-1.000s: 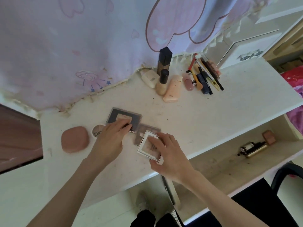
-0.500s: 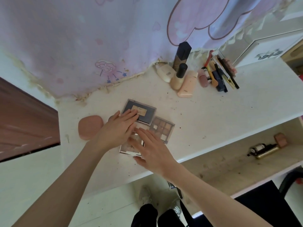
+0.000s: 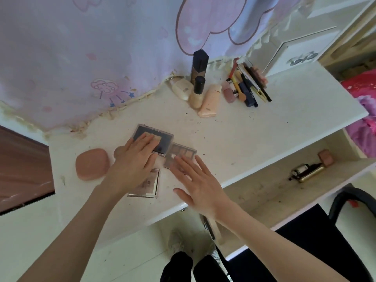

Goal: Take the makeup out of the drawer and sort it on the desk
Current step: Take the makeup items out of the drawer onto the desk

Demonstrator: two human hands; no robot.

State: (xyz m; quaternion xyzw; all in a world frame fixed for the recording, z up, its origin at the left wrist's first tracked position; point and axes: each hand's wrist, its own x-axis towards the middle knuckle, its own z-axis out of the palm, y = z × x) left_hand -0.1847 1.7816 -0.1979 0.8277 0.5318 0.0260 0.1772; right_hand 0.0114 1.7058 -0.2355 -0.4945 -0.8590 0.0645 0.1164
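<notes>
Sorting palettes on desk (image 3: 264,127) | left hand (image 3: 134,165) lay flat, fingers straight, on dark palette (image 3: 160,142) | right hand (image 3: 199,184) released, fingertips touching eyeshadow palette (image 3: 188,152) just right | clear compact (image 3: 150,184) nearer, under left wrist.

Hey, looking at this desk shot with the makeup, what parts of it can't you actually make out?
Head view only:
- Clear square compact: its upper left part is under the left hand.
- Round item beside the pink case: mostly hidden by that hand.
- Dark palette: label covered by the fingers.
- Eyeshadow palette: near half hidden by the right hand.
- Bottle in the drawer: label too small to read.
</notes>
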